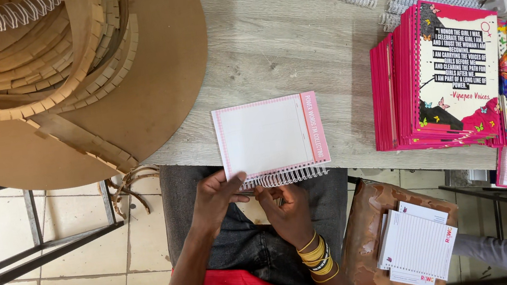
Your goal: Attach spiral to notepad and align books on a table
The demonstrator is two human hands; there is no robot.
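Both hands meet at the wire spiral [285, 176] along the near edge of a pink-bordered notebook [269, 137] lying on the grey table [291, 31]. The left hand [215, 197] pinches its corner; the right hand [286, 210] fingers the coil. A stack of pink notebooks [439, 76] stands to the right.

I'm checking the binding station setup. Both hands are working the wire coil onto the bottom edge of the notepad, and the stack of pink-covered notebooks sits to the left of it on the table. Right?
Not quite. In the head view, both hands, left hand and right hand, are at the wire coil of the notepad, but the pink-covered notebooks are stacked to its right.
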